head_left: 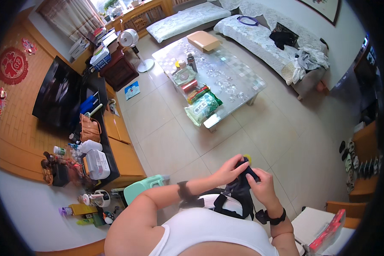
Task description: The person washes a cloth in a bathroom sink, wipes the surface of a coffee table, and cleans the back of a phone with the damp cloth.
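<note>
Both the left hand [229, 171] and right hand [261, 184] are pinching a small dark pouch [245, 168] at chest height; fingers closed on it, it could be slipping onto the tiled floor [175, 141].

Pale tiles cover the floor [175, 145]. A glass coffee table [239, 81] stands mid-room, with two covered sofas [251, 36] behind it along a white wall. A dark TV [57, 96] hangs on a wood-panelled wall [13, 119] above a low cabinet [123, 149]. Daylight comes through what seems a curtained window [72, 15]. A fan [130, 40] stands nearby.
</note>
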Motion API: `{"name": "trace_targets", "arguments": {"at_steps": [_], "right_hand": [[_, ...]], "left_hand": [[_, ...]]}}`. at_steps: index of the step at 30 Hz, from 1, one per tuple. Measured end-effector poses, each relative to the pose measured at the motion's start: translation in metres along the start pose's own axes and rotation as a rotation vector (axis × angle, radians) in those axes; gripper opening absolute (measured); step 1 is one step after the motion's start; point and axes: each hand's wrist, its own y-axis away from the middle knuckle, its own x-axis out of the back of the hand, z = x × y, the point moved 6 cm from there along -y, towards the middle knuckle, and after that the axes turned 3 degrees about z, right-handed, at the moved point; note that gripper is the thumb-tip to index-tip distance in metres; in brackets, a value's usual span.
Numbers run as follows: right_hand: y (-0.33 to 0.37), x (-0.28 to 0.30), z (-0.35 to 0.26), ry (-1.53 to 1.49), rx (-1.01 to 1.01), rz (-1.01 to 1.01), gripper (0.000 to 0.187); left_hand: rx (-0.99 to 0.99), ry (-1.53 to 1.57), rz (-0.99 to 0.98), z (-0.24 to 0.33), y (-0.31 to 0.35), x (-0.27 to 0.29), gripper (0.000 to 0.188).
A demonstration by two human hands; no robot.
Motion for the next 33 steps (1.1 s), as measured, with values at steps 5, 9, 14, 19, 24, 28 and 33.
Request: {"name": "trace_targets", "arguments": {"at_steps": [5,9,14,19,24,28,33], "right_hand": [[-0.06,0.019,0.03,-0.071,0.136,-0.451,0.054],[-0.111,0.049,0.041,-0.304,0.096,-0.535,0.065],[-0.185,0.098,0.072,-0.545,-0.022,-0.536,0.067],[-0.25,0.129,0.078,-0.296,0.202,-0.373,0.042],[-0.319,0.16,0.088,-0.059,0.234,-0.248,0.044],[-0.374,0.163,0.058,-0.07,0.362,-0.184,0.053],[-0.436,0.13,0.092,0.195,0.396,-0.53,0.035]], "left_hand": [[-0.004,-0.029,0.131,0.021,-0.078,0.009,0.045],[0.012,-0.109,0.071,0.048,-0.134,0.002,0.053],[-0.078,-0.294,0.014,0.089,-0.202,-0.008,0.061],[-0.07,-0.372,0.022,0.107,-0.257,0.0,0.056],[-0.122,-0.434,0.0,0.118,-0.296,0.021,0.035],[-0.122,-0.432,-0.054,0.123,-0.336,0.045,0.032],[-0.141,-0.418,-0.087,0.132,-0.382,0.087,0.028]]}}
